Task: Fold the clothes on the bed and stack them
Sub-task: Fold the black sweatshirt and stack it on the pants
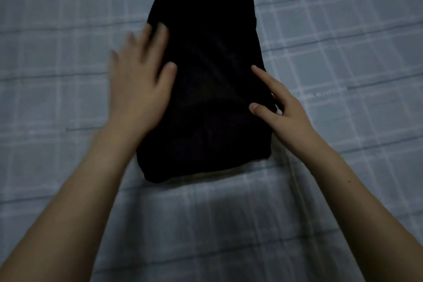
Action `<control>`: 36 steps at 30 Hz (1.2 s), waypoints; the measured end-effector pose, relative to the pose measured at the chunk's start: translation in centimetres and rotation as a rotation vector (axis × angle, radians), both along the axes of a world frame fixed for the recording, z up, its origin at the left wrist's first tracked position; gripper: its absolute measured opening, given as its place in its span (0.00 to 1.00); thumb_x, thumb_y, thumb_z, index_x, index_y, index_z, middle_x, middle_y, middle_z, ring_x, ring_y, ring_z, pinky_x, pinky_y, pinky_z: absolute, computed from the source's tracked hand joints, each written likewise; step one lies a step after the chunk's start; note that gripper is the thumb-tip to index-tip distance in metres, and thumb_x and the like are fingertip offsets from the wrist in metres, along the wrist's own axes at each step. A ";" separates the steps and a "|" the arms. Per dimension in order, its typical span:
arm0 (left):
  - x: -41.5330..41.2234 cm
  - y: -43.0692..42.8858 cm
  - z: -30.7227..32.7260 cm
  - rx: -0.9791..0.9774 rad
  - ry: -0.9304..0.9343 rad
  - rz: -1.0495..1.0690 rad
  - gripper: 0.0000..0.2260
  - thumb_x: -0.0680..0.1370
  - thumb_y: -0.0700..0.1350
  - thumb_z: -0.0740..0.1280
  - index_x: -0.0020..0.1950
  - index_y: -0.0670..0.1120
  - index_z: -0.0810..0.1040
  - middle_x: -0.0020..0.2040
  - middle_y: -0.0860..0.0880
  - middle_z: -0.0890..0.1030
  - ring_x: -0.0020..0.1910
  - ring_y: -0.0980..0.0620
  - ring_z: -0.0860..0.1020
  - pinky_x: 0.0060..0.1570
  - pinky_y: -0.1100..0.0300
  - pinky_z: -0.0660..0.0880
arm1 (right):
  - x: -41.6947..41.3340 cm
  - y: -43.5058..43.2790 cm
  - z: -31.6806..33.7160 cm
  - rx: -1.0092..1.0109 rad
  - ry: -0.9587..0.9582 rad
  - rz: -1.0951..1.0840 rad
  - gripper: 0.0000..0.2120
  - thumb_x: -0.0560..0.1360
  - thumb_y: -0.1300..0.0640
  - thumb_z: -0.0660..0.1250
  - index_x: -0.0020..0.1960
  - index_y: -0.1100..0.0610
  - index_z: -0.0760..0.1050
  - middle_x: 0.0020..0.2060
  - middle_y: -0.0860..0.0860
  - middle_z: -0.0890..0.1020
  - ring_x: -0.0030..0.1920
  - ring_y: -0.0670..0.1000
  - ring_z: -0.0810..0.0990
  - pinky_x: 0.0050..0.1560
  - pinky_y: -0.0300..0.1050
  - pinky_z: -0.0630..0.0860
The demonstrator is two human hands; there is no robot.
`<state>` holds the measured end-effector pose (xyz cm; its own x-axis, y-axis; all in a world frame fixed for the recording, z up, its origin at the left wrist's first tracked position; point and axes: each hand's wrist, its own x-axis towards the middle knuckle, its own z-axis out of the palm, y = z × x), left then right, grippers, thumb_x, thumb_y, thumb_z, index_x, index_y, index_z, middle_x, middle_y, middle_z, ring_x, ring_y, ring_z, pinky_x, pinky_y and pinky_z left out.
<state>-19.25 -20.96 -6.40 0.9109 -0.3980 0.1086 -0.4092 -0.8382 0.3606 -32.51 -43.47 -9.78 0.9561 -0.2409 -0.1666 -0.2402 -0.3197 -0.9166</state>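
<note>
Black garment (206, 75) (soft oblong), left hand (137, 82), right hand (286, 112), fingers straight, pressing it

One garment (206, 71), one sheet (343, 30), two hands: left hand (137, 82), right hand (286, 110).

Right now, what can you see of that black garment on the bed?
The black garment is folded into a rounded oblong of soft, dark cloth, lying flat on the checked bed sheet. The left hand rests flat on its left edge, blurred; the right hand touches its right edge with forefinger and thumb.
</note>
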 end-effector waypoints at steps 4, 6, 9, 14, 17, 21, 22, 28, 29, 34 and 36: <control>-2.0 -4.4 -3.5 0.215 0.018 -0.077 0.27 0.81 0.59 0.52 0.80 0.57 0.52 0.81 0.43 0.48 0.78 0.37 0.47 0.71 0.32 0.50 | 2.0 1.0 3.0 -0.463 -0.096 -0.137 0.27 0.78 0.43 0.60 0.76 0.40 0.63 0.77 0.51 0.62 0.77 0.52 0.61 0.74 0.45 0.57; -2.4 -5.5 -4.1 0.247 -0.079 -0.119 0.28 0.80 0.61 0.50 0.79 0.55 0.55 0.80 0.41 0.51 0.78 0.34 0.49 0.69 0.29 0.53 | 4.2 2.8 3.0 -0.655 -0.238 -0.119 0.25 0.80 0.44 0.54 0.77 0.43 0.62 0.78 0.51 0.62 0.78 0.55 0.58 0.76 0.56 0.55; -1.6 -4.3 -5.7 0.216 -0.066 -0.083 0.28 0.81 0.61 0.49 0.80 0.54 0.54 0.80 0.40 0.51 0.77 0.33 0.50 0.69 0.29 0.57 | 6.3 3.6 -0.5 -0.740 -0.023 -0.038 0.23 0.84 0.44 0.48 0.79 0.39 0.54 0.80 0.44 0.56 0.80 0.52 0.49 0.76 0.64 0.49; -0.4 -4.1 -5.8 0.197 0.047 -0.087 0.28 0.81 0.61 0.51 0.80 0.57 0.50 0.81 0.43 0.47 0.78 0.36 0.47 0.71 0.32 0.55 | 7.9 1.1 -4.4 -0.553 0.074 0.097 0.24 0.83 0.46 0.49 0.79 0.39 0.53 0.79 0.45 0.59 0.79 0.51 0.54 0.76 0.59 0.55; -0.1 -2.2 -5.0 -0.088 0.098 -0.127 0.28 0.78 0.63 0.57 0.78 0.61 0.57 0.81 0.50 0.51 0.79 0.44 0.48 0.74 0.40 0.54 | 6.6 0.6 -3.2 -0.498 0.065 0.119 0.28 0.79 0.37 0.50 0.78 0.37 0.54 0.79 0.45 0.58 0.79 0.50 0.52 0.78 0.56 0.52; -1.2 2.4 -5.4 -0.514 0.477 0.084 0.35 0.66 0.69 0.68 0.71 0.74 0.59 0.77 0.55 0.57 0.72 0.57 0.57 0.68 0.60 0.58 | 1.4 1.3 -2.9 -0.402 0.119 -0.008 0.31 0.71 0.27 0.58 0.73 0.25 0.56 0.78 0.48 0.56 0.76 0.56 0.56 0.72 0.46 0.52; -1.6 2.8 -5.4 -0.612 0.593 0.124 0.38 0.64 0.68 0.71 0.71 0.74 0.59 0.76 0.56 0.61 0.71 0.60 0.61 0.67 0.63 0.61 | 0.8 1.4 -2.7 -0.363 0.156 -0.059 0.31 0.69 0.26 0.59 0.71 0.23 0.56 0.77 0.50 0.58 0.74 0.58 0.59 0.71 0.47 0.55; -3.8 4.7 -4.3 -0.883 0.825 0.138 0.42 0.65 0.56 0.79 0.74 0.65 0.61 0.67 0.67 0.69 0.64 0.69 0.71 0.56 0.72 0.72 | -1.1 3.0 0.4 0.172 0.173 -0.078 0.36 0.67 0.38 0.74 0.71 0.27 0.61 0.61 0.23 0.71 0.60 0.27 0.72 0.54 0.27 0.73; -4.3 4.8 -3.2 -0.890 0.835 0.140 0.41 0.66 0.53 0.79 0.74 0.64 0.62 0.67 0.66 0.70 0.63 0.69 0.72 0.56 0.72 0.73 | -1.6 3.6 1.4 0.238 0.177 -0.084 0.36 0.68 0.42 0.75 0.71 0.29 0.63 0.62 0.25 0.71 0.61 0.29 0.72 0.57 0.31 0.74; -9.2 6.8 5.9 -0.893 0.811 0.166 0.38 0.67 0.45 0.79 0.73 0.59 0.67 0.64 0.63 0.75 0.60 0.67 0.76 0.54 0.71 0.75 | -7.1 6.8 9.3 0.287 0.138 -0.146 0.34 0.69 0.53 0.77 0.70 0.35 0.69 0.65 0.34 0.74 0.64 0.36 0.74 0.62 0.37 0.75; -11.4 7.8 10.3 -0.890 0.796 0.139 0.38 0.67 0.45 0.79 0.73 0.61 0.67 0.66 0.61 0.74 0.61 0.65 0.75 0.56 0.69 0.75 | -9.5 7.9 14.0 0.264 0.086 -0.163 0.35 0.66 0.50 0.77 0.69 0.34 0.70 0.64 0.33 0.75 0.62 0.32 0.75 0.57 0.31 0.75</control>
<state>-30.70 -13.14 3.88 0.8766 -0.3619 -0.3172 0.2654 -0.1861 0.9460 -42.05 -35.60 4.18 0.8882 -0.3277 -0.3219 -0.3485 -0.0243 -0.9370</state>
